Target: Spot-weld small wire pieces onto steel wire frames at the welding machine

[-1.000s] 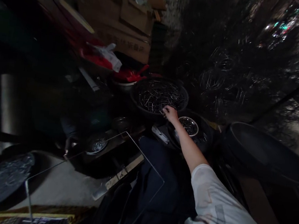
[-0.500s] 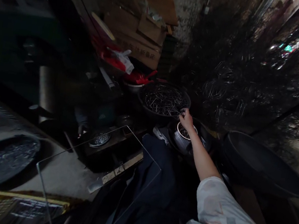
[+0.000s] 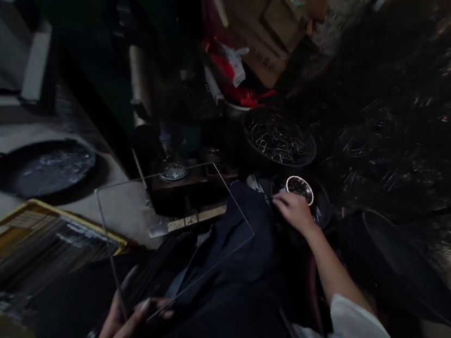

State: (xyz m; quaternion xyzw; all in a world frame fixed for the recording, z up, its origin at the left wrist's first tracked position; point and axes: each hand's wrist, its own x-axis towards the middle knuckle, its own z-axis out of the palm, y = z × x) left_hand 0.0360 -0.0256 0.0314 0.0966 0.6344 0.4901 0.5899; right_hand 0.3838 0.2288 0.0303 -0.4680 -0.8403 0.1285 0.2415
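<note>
My left hand (image 3: 129, 316) grips a thin wire bent into a large angular frame (image 3: 108, 231). The frame reaches up and across my dark-clothed lap, with its far corner near the low bench. My right hand (image 3: 296, 210) is over my right knee, just in front of a small pot with a pale rim (image 3: 301, 179). Its fingers are pinched together, and what is between them is too dark and blurred to make out. Thin dark pieces lie inside the pot. Behind it stands a black basin (image 3: 314, 147) heaped with bent wires (image 3: 278, 140).
Small shiny metal pieces fill a dish (image 3: 173, 172) on the low bench beneath a dark green machine (image 3: 87, 26). On the left floor are a black pan (image 3: 3, 174) and a yellow crate (image 3: 32, 204). A tilted black tub (image 3: 399, 261) and tangled wire (image 3: 377, 138) are at right.
My left hand has come into view, gripping the wire frame. My right hand has drawn back from the basin's edge towards my knee. The view has shifted down and left.
</note>
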